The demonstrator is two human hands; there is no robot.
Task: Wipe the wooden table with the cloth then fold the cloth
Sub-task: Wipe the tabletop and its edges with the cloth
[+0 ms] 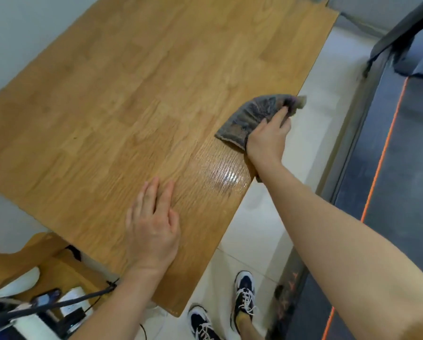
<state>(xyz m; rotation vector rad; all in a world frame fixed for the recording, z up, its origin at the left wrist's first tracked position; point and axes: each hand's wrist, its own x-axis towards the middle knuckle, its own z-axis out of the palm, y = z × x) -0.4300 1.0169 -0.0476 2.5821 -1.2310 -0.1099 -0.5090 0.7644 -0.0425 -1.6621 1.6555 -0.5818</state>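
Home room, wooden table [132, 94], tiled floor [254, 241] (treadmill [401, 168] alongside)

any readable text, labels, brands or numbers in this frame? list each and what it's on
None readable.
Cloth under the right hand: a woven pattern, no lettering.
Wooden table, with the left hand flat on it: bare grain, no label.
Shoes: markings too blurred to read as a brand.
Dark phone-like item at lower left: too small and blurred.
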